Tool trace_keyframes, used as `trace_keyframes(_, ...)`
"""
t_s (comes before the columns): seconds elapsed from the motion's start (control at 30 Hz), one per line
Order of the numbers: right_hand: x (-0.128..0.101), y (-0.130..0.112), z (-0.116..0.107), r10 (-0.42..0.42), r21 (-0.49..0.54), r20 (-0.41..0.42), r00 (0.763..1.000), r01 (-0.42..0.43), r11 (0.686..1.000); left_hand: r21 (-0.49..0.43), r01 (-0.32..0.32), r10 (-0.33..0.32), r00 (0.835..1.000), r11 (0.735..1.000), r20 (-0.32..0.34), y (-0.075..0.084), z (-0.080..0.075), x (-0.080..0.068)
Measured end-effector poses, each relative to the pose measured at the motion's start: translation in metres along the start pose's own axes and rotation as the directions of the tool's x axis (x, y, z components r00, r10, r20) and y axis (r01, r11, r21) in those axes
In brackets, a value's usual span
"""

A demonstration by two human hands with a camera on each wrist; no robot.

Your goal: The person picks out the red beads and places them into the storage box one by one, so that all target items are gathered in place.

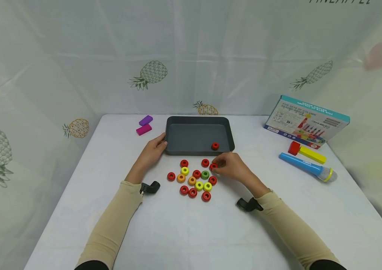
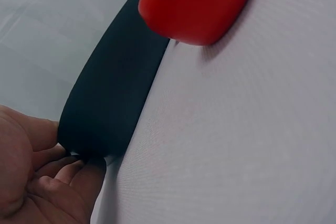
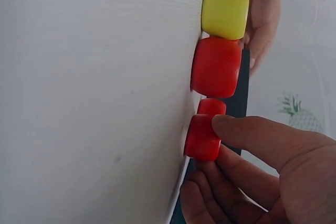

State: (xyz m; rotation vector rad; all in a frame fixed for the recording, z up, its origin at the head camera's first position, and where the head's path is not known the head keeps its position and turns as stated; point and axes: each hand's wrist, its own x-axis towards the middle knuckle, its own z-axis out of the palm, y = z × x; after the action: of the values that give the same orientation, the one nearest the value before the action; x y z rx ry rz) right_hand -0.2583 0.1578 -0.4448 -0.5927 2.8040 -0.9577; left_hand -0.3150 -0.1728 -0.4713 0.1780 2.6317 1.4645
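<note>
A dark grey tray (image 1: 177, 139) lies on the white table with one red ring (image 1: 214, 146) inside it near the front right. My left hand (image 1: 153, 149) holds the tray's front left corner (image 2: 84, 145). My right hand (image 1: 226, 167) pinches a red ring (image 1: 213, 166) on the table, just in front of the tray; in the right wrist view the thumb and fingers close round this red ring (image 3: 202, 137). Several red, yellow, orange and green rings (image 1: 195, 180) lie scattered in front of the tray.
A purple block (image 1: 145, 120) and a pink block (image 1: 143, 129) lie at the back left. At the right are a toy box (image 1: 307, 122), a red and yellow toy hammer (image 1: 307, 152) and a blue toy microphone (image 1: 307, 167). A pineapple-print curtain surrounds the table.
</note>
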Motion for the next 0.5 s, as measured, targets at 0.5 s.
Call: trace_keyframes(0.5,-0.0011,-0.0096,-0.0097,0.003,-0.032,-0.017,1.000,-0.004,0.999,0.003,0.011,-0.011,1.000,1.000,0.002,0.0014,-0.0011,-0.0009)
